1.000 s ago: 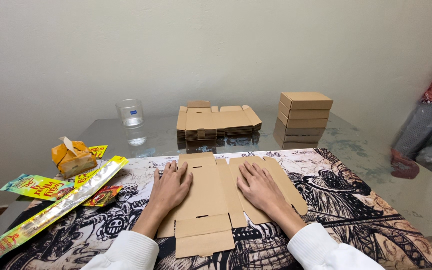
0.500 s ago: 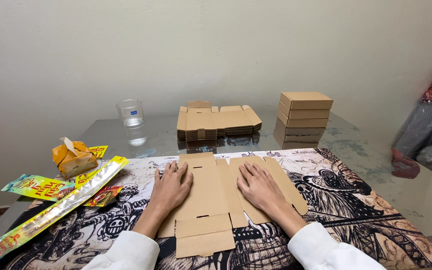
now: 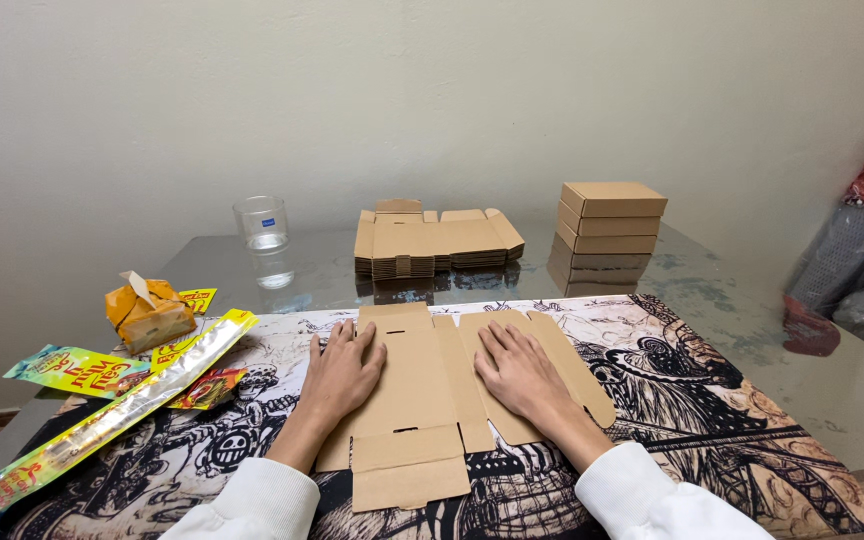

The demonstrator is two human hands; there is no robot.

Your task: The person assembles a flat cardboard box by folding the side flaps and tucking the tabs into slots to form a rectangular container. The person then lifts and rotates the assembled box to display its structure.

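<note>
brown flat cardboard blank (image 3: 422, 400) under left hand (image 3: 340, 372), right hand (image 3: 518, 372).

Your flat cardboard blank (image 3: 432, 400) lies on the printed mat (image 3: 712, 420), with your left hand (image 3: 340, 372) and right hand (image 3: 520, 372) pressed flat on it. Behind the blank sits a stack of unfolded blanks (image 3: 432, 240); right of that stack stand folded boxes (image 3: 610, 215), left of it a glass (image 3: 262, 222). Left of the blank lie snack wrappers (image 3: 102, 400) and a tissue pack (image 3: 147, 315).
</note>
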